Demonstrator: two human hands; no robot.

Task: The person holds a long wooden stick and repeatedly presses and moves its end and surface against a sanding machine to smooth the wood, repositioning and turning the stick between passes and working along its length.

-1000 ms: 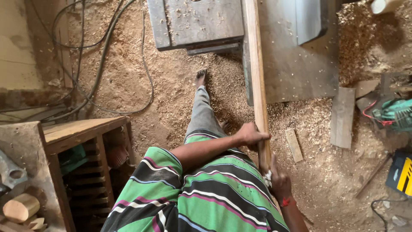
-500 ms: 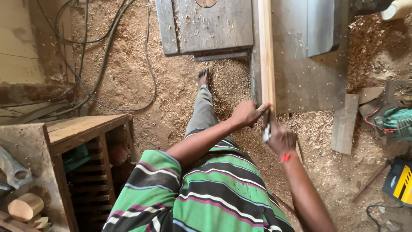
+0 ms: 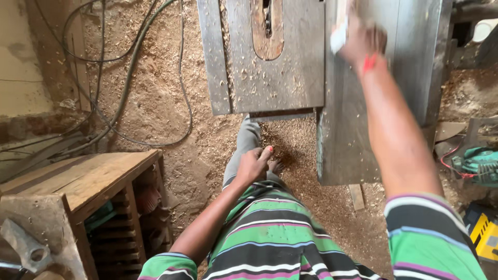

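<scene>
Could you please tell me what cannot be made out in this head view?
- Pale piece in right hand: motion-blurred, cut by top edge; its kind and the grip unclear.
- Saw blade slot: cut by top edge.
- Green power tool: cut by right edge.
- Left hand: palm hidden, seemingly empty.

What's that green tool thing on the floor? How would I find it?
Start at the big grey saw table at the top, where the right hand reaches. Go right and down to the sawdust floor at the picture's edge: the teal-green power tool lies there with a red wire. The yellow case below it is a different colour.
</scene>
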